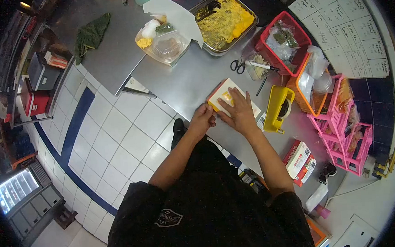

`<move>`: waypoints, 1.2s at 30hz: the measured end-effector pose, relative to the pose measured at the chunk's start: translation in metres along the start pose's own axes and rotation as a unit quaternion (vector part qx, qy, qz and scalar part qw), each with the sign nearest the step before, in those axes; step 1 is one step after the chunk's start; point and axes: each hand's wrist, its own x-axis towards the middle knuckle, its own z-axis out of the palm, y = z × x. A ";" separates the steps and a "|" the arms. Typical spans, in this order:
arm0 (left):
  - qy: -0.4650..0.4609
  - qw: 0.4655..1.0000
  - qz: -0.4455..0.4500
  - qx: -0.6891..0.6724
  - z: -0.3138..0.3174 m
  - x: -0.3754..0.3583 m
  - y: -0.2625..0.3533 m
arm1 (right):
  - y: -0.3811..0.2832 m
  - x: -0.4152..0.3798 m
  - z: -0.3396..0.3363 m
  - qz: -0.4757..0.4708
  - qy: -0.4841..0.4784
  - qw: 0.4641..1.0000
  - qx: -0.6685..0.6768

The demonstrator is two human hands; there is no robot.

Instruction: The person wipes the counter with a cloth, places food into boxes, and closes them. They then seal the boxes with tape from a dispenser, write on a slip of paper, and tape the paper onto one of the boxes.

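Observation:
A closed white takeaway box with red-orange edges and a yellow print lies on the steel counter in front of me. My right hand rests flat on its lid, fingers spread. At the near left corner of the box is my left hand, its fingers curled into a pinch; what they hold, if anything, is hidden. Just right of the box stands a yellow tape dispenser with a roll in it. Black-handled scissors and a pen lie beyond the box.
An open takeaway box with food sits farther back, beside a metal tray of yellow food. Red and orange baskets, a pink rack and red-white cartons line the right. A dark cloth lies at left.

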 end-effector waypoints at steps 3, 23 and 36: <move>0.016 0.995 0.032 0.094 -0.004 -0.001 0.003 | -0.012 -0.003 0.007 0.011 0.017 0.998 -0.051; 0.148 0.910 0.120 0.368 0.003 0.006 0.013 | -0.017 -0.015 0.042 -0.010 0.032 0.984 -0.177; 0.214 0.614 0.263 0.712 -0.015 -0.001 0.041 | -0.045 0.013 0.040 0.107 0.116 0.976 -0.148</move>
